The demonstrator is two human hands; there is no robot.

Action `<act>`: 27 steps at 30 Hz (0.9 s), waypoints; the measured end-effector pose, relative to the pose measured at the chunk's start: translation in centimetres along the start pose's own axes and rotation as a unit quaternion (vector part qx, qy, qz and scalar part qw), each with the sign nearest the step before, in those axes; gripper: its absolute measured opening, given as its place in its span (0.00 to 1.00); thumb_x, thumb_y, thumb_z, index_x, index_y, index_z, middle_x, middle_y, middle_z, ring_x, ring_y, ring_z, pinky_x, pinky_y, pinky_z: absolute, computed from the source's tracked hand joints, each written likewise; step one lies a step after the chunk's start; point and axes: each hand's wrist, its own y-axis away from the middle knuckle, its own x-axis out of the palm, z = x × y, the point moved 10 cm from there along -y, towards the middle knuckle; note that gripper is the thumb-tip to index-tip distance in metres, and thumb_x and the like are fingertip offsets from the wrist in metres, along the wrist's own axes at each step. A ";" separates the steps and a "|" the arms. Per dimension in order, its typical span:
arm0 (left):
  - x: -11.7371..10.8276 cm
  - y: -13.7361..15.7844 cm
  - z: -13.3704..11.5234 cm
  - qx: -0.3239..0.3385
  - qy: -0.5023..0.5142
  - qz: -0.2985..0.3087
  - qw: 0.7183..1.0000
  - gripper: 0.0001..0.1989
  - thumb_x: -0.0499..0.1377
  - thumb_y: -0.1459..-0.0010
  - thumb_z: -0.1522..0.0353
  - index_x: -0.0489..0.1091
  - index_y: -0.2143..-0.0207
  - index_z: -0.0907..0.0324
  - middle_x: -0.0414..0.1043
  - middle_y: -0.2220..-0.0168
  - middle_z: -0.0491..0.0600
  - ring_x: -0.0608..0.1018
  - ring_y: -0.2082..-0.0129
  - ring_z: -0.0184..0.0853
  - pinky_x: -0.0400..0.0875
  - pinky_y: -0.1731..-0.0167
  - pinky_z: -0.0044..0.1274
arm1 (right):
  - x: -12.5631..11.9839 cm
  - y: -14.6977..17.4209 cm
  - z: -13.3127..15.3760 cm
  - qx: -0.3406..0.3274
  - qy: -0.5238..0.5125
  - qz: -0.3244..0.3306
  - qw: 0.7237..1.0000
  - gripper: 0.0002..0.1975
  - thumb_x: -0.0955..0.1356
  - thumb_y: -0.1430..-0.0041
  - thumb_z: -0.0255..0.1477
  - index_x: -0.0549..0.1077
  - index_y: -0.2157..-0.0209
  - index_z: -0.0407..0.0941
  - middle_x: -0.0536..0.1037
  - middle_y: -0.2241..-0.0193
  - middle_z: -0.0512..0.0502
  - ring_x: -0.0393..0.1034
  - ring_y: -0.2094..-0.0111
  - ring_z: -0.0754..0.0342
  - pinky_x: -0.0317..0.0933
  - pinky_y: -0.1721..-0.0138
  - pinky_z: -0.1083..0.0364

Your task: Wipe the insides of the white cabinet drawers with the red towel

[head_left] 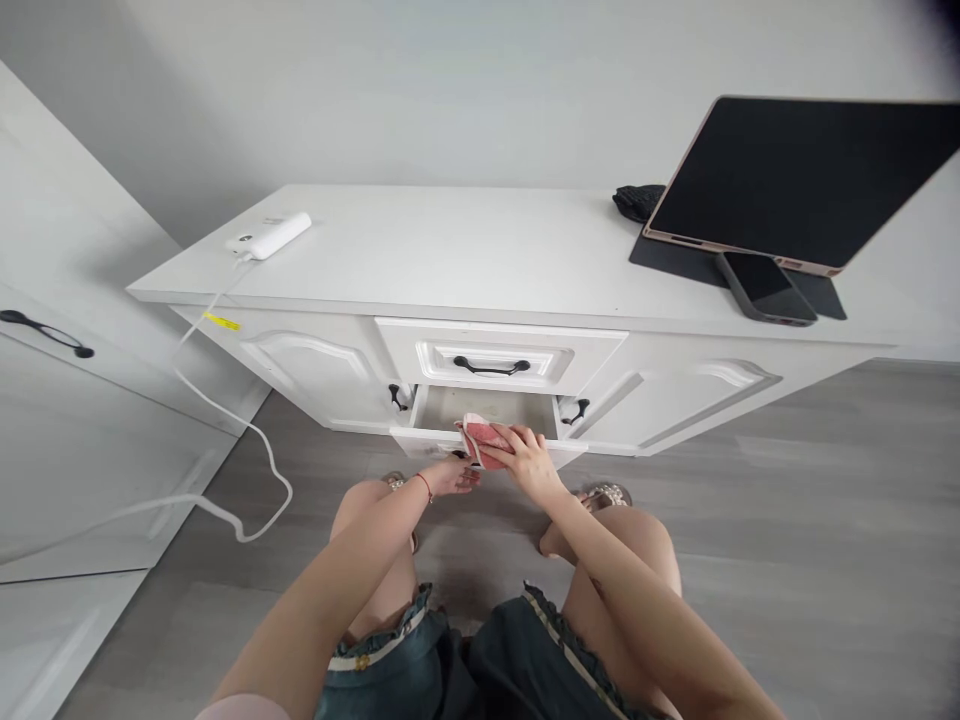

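My right hand (529, 462) is closed on a folded pink-red cloth (484, 440) with a pale edge, just above the front edge of the pulled-out lower drawer (525, 410). The cloth hangs over the drawer front, and a few faint marks show on the drawer's pale bottom. My left hand (450, 477), with a thin red cord at the wrist, is at the lower drawer's black handle (459, 455). Its fingers curl around the handle, partly covered by the cloth. Above it, the upper drawer (491, 360) is closed.
On the white cabinet top (450, 245) stand a tablet (795, 185), a phone (765, 288), a black bundle (637, 202) and a white power strip (270, 236). Its cord (270, 465) hangs down on the left beside a white wardrobe (82, 420). My knees flank the drawer.
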 end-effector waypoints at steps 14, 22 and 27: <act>-0.8 -1.6 -1.2 0.001 0.019 -0.074 0.997 0.06 0.52 0.37 0.65 0.62 0.65 0.58 0.72 0.70 0.47 0.76 0.71 0.29 0.69 0.61 0.25 | -1.2 7.0 -9.0 0.182 0.038 -0.168 0.968 0.22 0.62 0.41 0.23 0.72 0.50 0.57 0.62 0.44 0.44 0.56 0.46 0.44 0.52 0.50 0.45; -0.7 -1.8 -1.3 0.007 0.044 -0.083 0.996 0.05 0.54 0.38 0.67 0.62 0.67 0.59 0.72 0.72 0.48 0.76 0.72 0.29 0.69 0.64 0.23 | 2.1 8.9 -8.3 0.191 0.068 -0.171 0.964 0.16 0.63 0.42 0.23 0.76 0.57 0.55 0.66 0.50 0.43 0.58 0.49 0.45 0.51 0.50 0.45; -0.7 -1.9 -1.4 0.011 0.058 -0.083 0.995 0.05 0.57 0.40 0.67 0.64 0.67 0.60 0.72 0.72 0.49 0.76 0.72 0.30 0.69 0.63 0.24 | 4.2 8.2 -7.8 0.172 0.058 -0.127 0.975 0.13 0.65 0.44 0.22 0.77 0.62 0.52 0.69 0.51 0.43 0.57 0.48 0.45 0.47 0.48 0.43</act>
